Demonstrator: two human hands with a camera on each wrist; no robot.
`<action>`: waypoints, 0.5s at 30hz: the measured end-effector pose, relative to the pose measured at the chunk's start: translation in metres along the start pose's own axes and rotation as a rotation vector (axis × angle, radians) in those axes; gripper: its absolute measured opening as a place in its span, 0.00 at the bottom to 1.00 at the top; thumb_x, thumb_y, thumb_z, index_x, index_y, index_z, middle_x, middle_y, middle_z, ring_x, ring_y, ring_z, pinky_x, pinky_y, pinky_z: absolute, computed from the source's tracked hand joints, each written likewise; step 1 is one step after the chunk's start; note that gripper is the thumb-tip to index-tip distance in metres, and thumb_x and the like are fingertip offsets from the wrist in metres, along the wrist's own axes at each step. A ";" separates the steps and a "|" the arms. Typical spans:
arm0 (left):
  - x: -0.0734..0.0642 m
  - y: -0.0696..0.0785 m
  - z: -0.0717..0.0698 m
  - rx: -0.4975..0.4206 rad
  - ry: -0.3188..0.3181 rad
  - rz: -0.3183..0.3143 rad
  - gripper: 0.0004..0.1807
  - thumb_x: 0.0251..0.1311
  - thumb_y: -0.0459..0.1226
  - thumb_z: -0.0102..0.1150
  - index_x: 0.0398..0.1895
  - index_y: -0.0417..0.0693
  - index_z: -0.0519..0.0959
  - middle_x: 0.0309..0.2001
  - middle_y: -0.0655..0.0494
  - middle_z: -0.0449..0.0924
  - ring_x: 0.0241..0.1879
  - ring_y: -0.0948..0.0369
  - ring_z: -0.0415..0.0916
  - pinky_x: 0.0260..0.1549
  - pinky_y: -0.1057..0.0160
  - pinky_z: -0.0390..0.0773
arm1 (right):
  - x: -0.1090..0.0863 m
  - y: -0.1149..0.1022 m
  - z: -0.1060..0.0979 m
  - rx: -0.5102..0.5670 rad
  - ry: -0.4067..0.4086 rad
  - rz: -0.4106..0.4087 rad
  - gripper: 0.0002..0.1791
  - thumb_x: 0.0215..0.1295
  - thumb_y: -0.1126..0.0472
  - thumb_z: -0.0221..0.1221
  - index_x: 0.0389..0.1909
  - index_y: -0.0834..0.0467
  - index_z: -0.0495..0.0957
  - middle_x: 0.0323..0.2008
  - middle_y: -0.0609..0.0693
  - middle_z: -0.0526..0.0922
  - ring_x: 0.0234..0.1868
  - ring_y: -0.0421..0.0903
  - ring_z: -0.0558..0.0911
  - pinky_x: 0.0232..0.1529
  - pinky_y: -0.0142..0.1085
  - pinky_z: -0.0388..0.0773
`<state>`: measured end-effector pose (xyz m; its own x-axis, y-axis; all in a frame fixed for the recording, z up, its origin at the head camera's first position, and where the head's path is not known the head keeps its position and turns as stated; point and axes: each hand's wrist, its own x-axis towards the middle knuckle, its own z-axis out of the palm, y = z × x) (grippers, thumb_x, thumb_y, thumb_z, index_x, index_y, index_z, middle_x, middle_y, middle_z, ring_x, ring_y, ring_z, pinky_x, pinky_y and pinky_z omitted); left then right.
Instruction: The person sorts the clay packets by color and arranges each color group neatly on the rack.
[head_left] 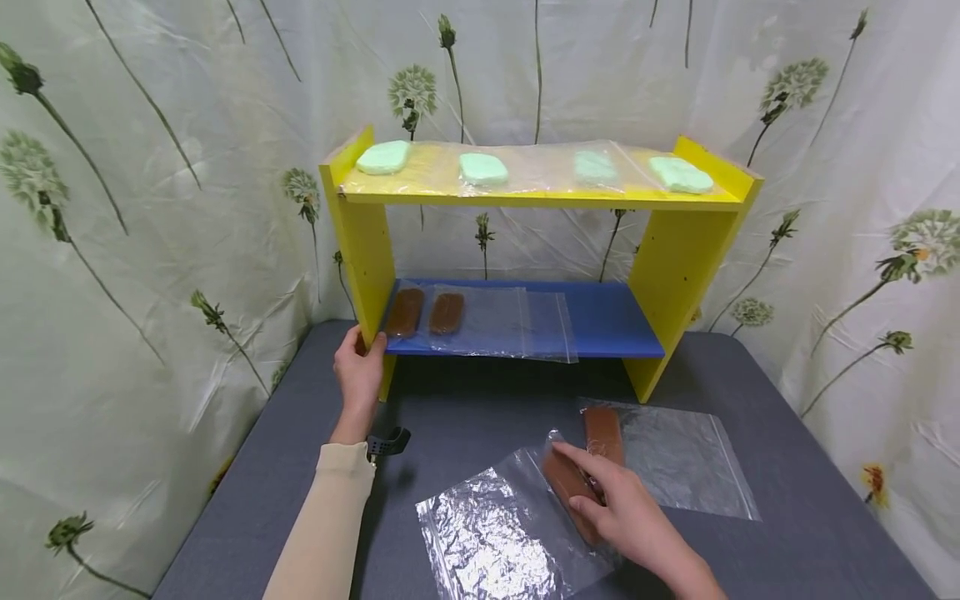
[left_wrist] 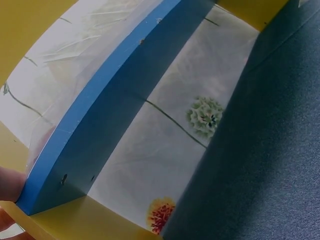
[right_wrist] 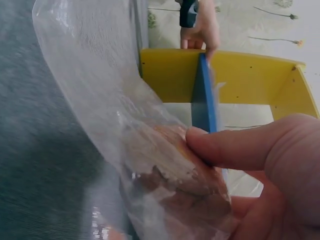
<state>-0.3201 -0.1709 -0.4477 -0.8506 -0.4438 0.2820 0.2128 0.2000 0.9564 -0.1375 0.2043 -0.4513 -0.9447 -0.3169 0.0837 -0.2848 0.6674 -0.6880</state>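
Note:
My left hand [head_left: 358, 371] grips the lower part of the shelf unit's yellow left side panel [head_left: 358, 258], thumb at the front end of the blue shelf [head_left: 600, 321]. In the left wrist view only bits of the fingers [left_wrist: 9, 185] show at the edge. Lower right, my right hand [head_left: 626, 508] pinches a brown bar [head_left: 564, 483] inside a clear zip bag [head_left: 487, 525], thumb on one side and fingers on the other. The bag's unfilled part spreads leftward over the table. Just behind lies another bagged brown bar [head_left: 603, 433], its bag [head_left: 682, 458] stretching right.
Two bagged brown bars [head_left: 405, 312] lie at the blue shelf's left, their bags trailing right over its front edge. Several pale green bars [head_left: 483, 169] in clear bags line the yellow top shelf [head_left: 540, 198]. A flower-printed curtain [head_left: 187, 208] hangs behind the dark table [head_left: 465, 400].

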 end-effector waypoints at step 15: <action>0.000 0.004 0.000 0.013 -0.003 -0.013 0.22 0.70 0.43 0.62 0.63 0.46 0.76 0.57 0.46 0.78 0.53 0.49 0.75 0.57 0.47 0.74 | 0.027 -0.013 -0.026 -0.059 0.213 -0.193 0.32 0.58 0.67 0.71 0.62 0.40 0.78 0.43 0.37 0.81 0.31 0.37 0.76 0.30 0.32 0.76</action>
<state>-0.3190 -0.1700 -0.4440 -0.8549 -0.4436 0.2692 0.1951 0.2059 0.9589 -0.1637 0.2043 -0.4209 -0.8831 -0.2976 0.3628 -0.4658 0.6487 -0.6018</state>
